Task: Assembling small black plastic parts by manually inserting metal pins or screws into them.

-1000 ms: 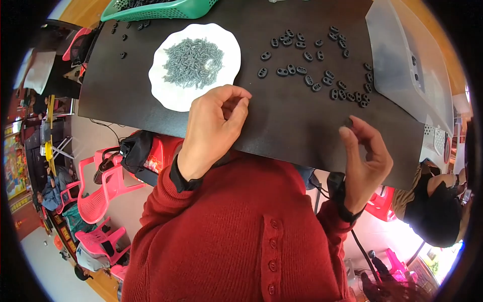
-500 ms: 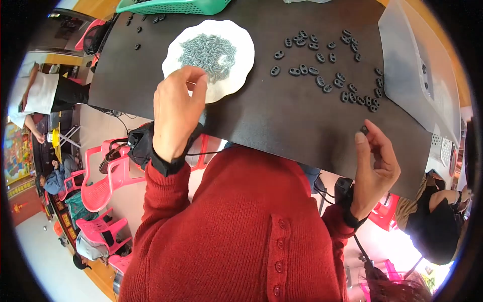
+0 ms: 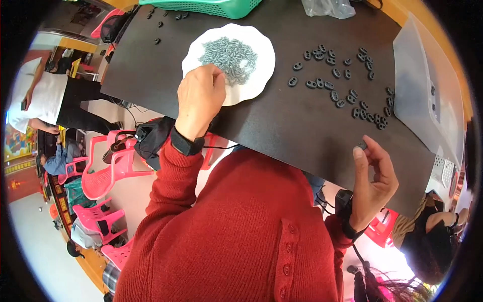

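My left hand [image 3: 201, 95] reaches over the near edge of a white wavy-rimmed plate [image 3: 261, 50]. Its thumb and fingers are bent together in a pinch beside a heap of small silvery spring-like pieces [image 3: 229, 56]; whatever lies between the fingertips is hidden. Near the table's front edge on the right, my right hand [image 3: 375, 176] pinches a small black cord lock [image 3: 362, 144] between thumb and forefinger, held up off the table. Several more black two-hole cord locks [image 3: 336, 73] lie scattered beyond that hand.
A translucent plastic bin [image 3: 410, 75] stands along the right side of the dark table [image 3: 282, 121]. At the far edge are a green basket [image 3: 234, 7] and a clear plastic bag [image 3: 329, 7]. Small black pieces [image 3: 157, 41] lie at the far left. Pink chairs [image 3: 103, 178] and people surround the table.
The whole view has shifted, so the plate and cord locks appear farther right. My left hand stays bent over the plate's pieces, and my right hand still pinches its cord lock.
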{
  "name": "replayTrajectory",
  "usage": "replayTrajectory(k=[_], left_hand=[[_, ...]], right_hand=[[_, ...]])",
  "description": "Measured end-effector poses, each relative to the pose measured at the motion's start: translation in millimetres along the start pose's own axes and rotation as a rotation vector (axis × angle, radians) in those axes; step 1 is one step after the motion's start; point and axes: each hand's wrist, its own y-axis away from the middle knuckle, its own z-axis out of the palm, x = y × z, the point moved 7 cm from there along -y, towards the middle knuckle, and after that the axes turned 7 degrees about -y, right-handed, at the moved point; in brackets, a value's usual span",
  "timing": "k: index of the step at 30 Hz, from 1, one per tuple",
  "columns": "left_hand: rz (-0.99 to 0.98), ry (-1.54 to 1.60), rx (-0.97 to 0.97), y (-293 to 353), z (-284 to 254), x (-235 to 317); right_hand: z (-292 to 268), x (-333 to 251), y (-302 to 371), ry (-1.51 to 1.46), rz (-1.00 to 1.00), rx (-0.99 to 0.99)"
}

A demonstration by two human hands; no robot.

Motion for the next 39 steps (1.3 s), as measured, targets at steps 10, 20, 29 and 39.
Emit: replayTrajectory(k=[10, 20, 29, 39], left_hand=[[-0.369, 1.442, -0.507, 18.6, 9.0, 52.9], [-0.435, 1.692, -0.949, 54.4, 24.0, 132.2], [-0.323, 1.558, -0.848, 54.2, 14.8, 139.5], [-0.289, 1.567, -0.835, 54.2, 13.6, 141.7]], right_hand=[[50.5, -30.3, -8.4, -0.238, -0.119, -0.096], [76.4, -36.5, -8.3, -0.354, -0.283, -0.170], [70.7, -28.9, -7.1, -0.356, -0.269, -0.128], [69.0, -28.9, -6.7, -0.322, -0.262, -0.122]])
